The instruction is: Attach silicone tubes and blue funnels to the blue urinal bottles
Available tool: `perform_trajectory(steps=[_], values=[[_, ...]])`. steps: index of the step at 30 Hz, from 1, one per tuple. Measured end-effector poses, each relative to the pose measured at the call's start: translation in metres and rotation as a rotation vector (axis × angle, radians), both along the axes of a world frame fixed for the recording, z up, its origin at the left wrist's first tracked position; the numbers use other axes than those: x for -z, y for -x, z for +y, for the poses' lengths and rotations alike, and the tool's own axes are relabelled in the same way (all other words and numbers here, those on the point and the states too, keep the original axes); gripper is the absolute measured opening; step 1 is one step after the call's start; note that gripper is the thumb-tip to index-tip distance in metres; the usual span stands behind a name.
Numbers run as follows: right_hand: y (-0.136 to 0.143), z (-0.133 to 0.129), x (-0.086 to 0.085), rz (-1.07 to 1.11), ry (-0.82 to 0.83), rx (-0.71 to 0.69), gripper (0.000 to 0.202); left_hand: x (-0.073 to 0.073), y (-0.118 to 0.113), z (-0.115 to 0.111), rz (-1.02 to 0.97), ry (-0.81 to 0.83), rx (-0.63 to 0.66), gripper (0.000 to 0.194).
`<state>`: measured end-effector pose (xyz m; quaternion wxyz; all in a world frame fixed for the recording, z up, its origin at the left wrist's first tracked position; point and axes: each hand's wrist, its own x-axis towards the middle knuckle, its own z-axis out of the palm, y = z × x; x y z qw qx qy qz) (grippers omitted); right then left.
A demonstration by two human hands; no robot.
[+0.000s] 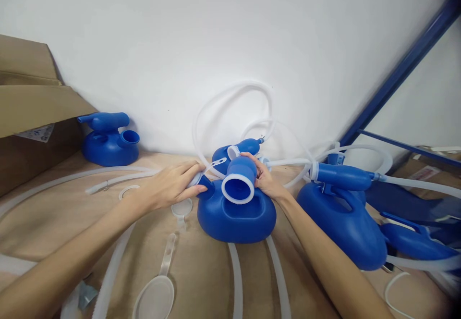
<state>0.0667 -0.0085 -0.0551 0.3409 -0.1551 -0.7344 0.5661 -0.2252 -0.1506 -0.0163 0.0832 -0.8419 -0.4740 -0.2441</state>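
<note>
Pinches white spout cap (196, 179) of blue jug (234, 225) in left hand (178, 182); curls right hand (268, 179) around white-rimmed blue funnel (243, 169), near back edge of tabletop (201, 280).

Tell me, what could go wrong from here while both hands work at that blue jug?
The blue cup appears held only by the right hand, so it might slip onto the jug. The white cap in the left hand could perhaps sit crooked on the spout. White hoses lie near the jug and might snag it.
</note>
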Motion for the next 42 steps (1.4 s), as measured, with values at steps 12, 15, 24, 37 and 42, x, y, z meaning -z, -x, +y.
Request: perform_trajectory(steps=[12, 15, 24, 37, 42], values=[[-0.001, -0.005, -0.003, 0.002, 0.021, -0.047, 0.101, -0.009, -0.027, -0.010, -0.010, -0.041, 0.144, 0.031], [0.000, -0.006, -0.005, -0.005, 0.014, -0.029, 0.103, -0.008, -0.031, -0.011, -0.019, -0.113, 0.133, 0.025], [0.002, -0.011, -0.008, 0.021, 0.028, -0.050, 0.100, -0.003, -0.046, -0.008, 0.009, -0.166, -0.043, 0.028], [0.003, -0.008, -0.005, -0.004, -0.008, -0.045, 0.103, 0.001, -0.043, -0.006, -0.004, -0.223, 0.001, 0.020], [0.001, -0.006, -0.002, -0.008, -0.018, -0.028, 0.104, 0.005, -0.042, -0.005, -0.040, -0.226, 0.014, 0.020]])
